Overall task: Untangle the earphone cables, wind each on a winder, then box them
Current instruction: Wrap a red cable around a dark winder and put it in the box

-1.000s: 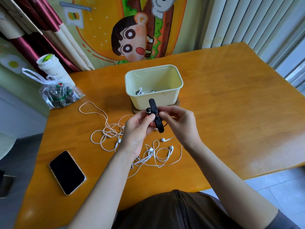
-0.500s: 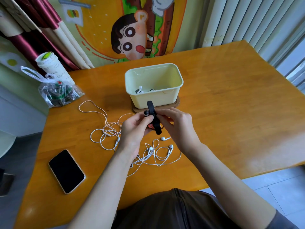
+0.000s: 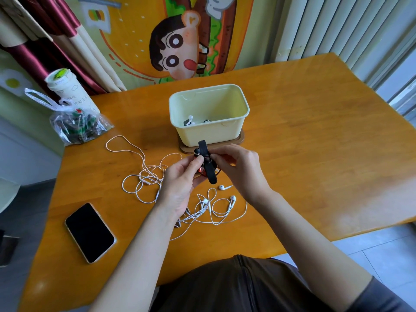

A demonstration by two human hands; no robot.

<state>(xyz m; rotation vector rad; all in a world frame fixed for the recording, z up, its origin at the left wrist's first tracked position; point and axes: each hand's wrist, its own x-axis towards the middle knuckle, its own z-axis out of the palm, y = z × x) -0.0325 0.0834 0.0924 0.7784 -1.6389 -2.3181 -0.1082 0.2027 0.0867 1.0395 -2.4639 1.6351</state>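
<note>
Orange wooden table [image 3: 315,154], glossy, set against a wall with a cartoon hanging [image 3: 175,46]; dark red curtain [image 3: 45,41] at far left, white vertical blinds [image 3: 337,30] at far right.

Both hands raised just over the table, close in front of the pale yellow plastic box [image 3: 209,134], which stands open on a brown tray-like base [image 3: 241,140]. My left hand [image 3: 180,183] grips the black strap-shaped winder [image 3: 208,164] from the left, thumb on top, fingers curled beneath. My right hand [image 3: 238,170] pinches the same winder from the right with thumb and fingertips. Winder stands roughly upright, slightly tilted, with a red-and-black earphone [image 3: 201,168] bundled against it between my hands; how far the cable is wound, I cannot tell.

Inside the box: a white earbud [image 3: 190,118] and something dark low at the near wall, mostly hidden.

On the table below my hands, two loose tangles of white earphone cable: one left of my left hand [image 3: 144,179], one near my wrists [image 3: 217,210] with earbuds showing.

Black smartphone [image 3: 90,233] lies face up near the left edge. Clear plastic bag [image 3: 78,127] and white paper cup [image 3: 67,88] at the far left corner.
</note>
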